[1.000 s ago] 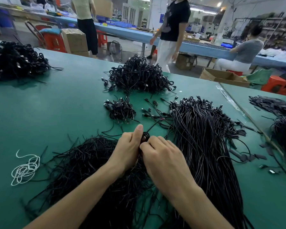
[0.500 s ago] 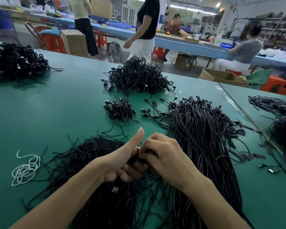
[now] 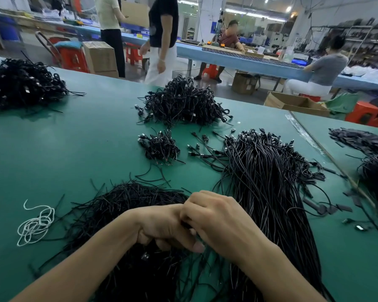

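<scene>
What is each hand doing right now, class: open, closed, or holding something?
Left hand: closed, gripping a black cable.
Right hand: closed, pinching the same black cable.

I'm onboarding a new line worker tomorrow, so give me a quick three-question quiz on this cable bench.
1. True or false: the white string lies on the same side of the table as the left hand.
2. What colour is the table top? A green, B blue, C grey.
3. Fill in: the left hand and the right hand together grip a black ____.
Key: 1 true; 2 A; 3 cable.
</scene>
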Demonstrator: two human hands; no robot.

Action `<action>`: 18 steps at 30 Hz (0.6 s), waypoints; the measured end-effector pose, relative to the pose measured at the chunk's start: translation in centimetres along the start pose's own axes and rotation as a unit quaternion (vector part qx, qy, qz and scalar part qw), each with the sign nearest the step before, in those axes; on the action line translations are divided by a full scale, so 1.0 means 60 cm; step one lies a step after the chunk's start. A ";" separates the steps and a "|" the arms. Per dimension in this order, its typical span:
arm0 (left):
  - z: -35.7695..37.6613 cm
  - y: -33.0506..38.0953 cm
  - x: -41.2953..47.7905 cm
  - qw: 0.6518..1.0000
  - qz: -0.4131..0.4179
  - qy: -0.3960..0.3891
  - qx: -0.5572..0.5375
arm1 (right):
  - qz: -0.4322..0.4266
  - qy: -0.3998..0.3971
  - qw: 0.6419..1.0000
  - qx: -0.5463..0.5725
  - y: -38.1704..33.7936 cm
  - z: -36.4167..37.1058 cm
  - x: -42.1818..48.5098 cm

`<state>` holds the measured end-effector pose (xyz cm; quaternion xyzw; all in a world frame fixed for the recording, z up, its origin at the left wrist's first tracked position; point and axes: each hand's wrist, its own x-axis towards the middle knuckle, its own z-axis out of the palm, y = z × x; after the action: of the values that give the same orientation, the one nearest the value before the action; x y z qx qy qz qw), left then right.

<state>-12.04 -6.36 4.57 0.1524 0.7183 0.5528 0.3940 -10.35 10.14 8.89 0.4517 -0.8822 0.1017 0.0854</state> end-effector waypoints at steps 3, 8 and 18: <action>0.001 0.002 0.001 1.000 -0.010 0.005 0.004 | 0.018 0.013 1.000 0.022 0.004 0.005 0.001; 0.000 -0.001 0.004 0.998 0.014 0.043 -0.040 | 0.060 0.022 0.995 0.077 0.015 0.013 -0.002; 0.007 -0.009 0.010 0.890 0.126 0.014 -0.438 | 0.179 0.193 0.937 0.229 0.032 0.031 -0.010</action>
<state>-11.97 -5.87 3.83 0.0455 0.3833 0.8583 0.3382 -11.64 11.22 6.78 0.2653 -0.8677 0.4001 0.1286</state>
